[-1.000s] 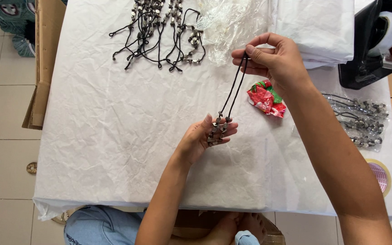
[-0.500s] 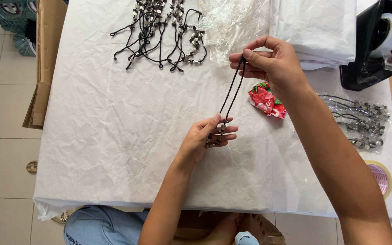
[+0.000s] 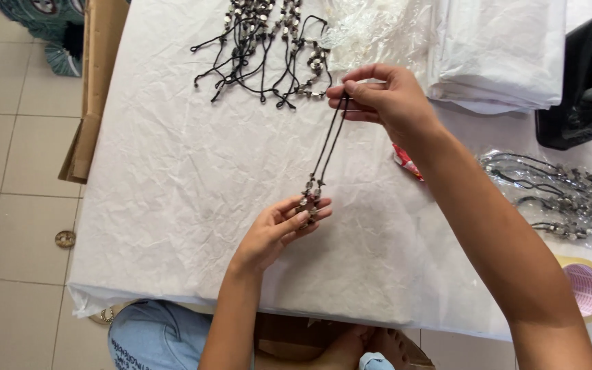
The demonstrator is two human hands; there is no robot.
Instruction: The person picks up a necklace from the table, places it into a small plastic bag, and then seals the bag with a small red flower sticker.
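At table centre, left hand (image 3: 279,229) pinches beaded end of cord necklace (image 3: 325,151); right hand (image 3: 385,101), toward 1 o'clock, grips cord loop taut. Necklace pile (image 3: 265,41) at 12 o'clock.

Matt crumpled paper table cover (image 3: 173,205); glossy plastic bags (image 3: 549,195).

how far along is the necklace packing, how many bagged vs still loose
Done: a few corded necklaces sit sealed in clear bags at the right edge. In hand: the right hand pinches the cord ends of one beaded necklace, and the left hand holds its beaded end. Left: a loose pile of necklaces at the far side; exact counts cannot be told.
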